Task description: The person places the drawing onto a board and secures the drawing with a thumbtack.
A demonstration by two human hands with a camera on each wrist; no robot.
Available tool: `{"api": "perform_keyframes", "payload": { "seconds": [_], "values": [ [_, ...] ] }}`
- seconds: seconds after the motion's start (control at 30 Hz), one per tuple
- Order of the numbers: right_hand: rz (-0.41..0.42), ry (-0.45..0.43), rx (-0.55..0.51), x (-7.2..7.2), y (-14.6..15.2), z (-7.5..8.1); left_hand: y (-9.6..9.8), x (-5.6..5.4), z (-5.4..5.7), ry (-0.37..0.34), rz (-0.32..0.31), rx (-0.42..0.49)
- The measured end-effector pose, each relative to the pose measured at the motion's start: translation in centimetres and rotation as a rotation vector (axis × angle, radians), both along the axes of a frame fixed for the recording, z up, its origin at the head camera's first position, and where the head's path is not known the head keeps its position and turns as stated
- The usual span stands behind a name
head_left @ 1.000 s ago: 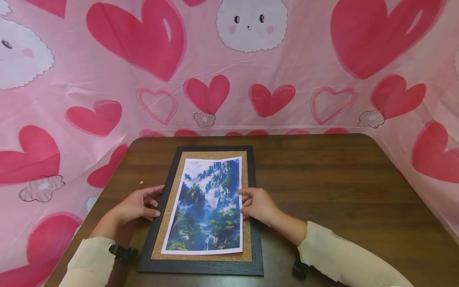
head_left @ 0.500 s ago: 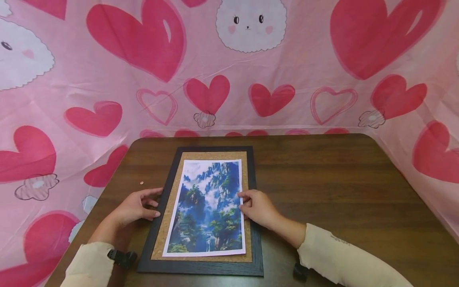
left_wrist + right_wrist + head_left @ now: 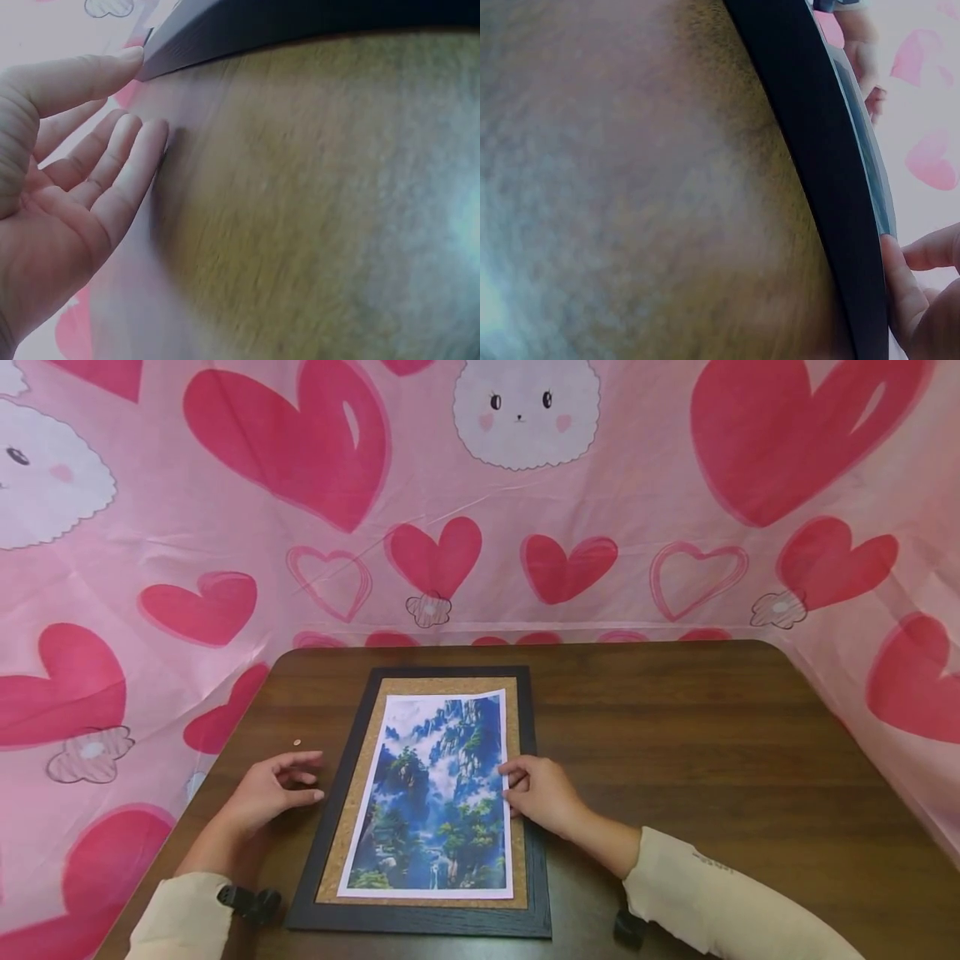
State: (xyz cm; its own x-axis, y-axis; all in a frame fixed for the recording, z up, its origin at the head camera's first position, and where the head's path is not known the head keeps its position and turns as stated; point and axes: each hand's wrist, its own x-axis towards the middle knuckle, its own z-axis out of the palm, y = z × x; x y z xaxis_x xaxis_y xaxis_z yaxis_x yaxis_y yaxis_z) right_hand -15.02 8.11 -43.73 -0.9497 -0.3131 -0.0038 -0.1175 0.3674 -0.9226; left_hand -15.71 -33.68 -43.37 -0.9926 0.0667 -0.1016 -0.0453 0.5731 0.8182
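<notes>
A printed landscape picture (image 3: 435, 810) with a white border, showing misty blue mountains and trees, lies over a cork board (image 3: 450, 684). Around the cork runs a wide black frame (image 3: 538, 881). At the picture's right edge, my right hand (image 3: 549, 795) pinches the paper between thumb and fingers. My left hand (image 3: 264, 789) hovers just left of the frame, fingers loosely extended and holding nothing. The left wrist view shows that hand's palm, with the thumb (image 3: 90, 79) near the frame's dark side (image 3: 247, 30). Right fingertips overlap the frame's edge in the right wrist view.
A tiny pale round piece (image 3: 297, 742) lies on the brown wooden table (image 3: 675, 735), beyond my left hand. Pink cloth (image 3: 637, 485) with red hearts hangs behind the table and along both sides. Dark wrist devices (image 3: 251, 904) sit at the sleeves.
My left hand has drawn back leftward from the frame's left edge. The picture has shifted slightly toward me on the cork, while my right hand keeps its grip on the paper's edge.
</notes>
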Motion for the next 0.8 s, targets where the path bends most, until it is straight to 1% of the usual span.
{"api": "perform_keyframes", "payload": {
  "seconds": [0.1, 0.2, 0.47, 0.57, 0.8],
  "values": [
    [0.006, -0.013, -0.006, 0.0, 0.1, 0.1, -0.2, -0.1, 0.1, 0.013, 0.008, -0.013],
    [0.008, -0.018, -0.008, 0.1, 0.2, 0.1, -0.4, -0.1, 0.3, 0.017, 0.033, -0.014],
    [-0.004, -0.007, -0.016, 0.4, 0.2, 0.2, -1.3, 0.0, 0.5, 0.047, 0.104, -0.078],
    [-0.01, -0.001, -0.016, 0.4, 0.2, 0.2, -1.6, -0.2, 0.4, 0.062, 0.131, -0.091],
    [-0.005, 0.003, -0.013, 0.4, 0.4, 0.4, -2.4, -0.9, 0.3, 0.094, 0.168, -0.103]
  ]
}}
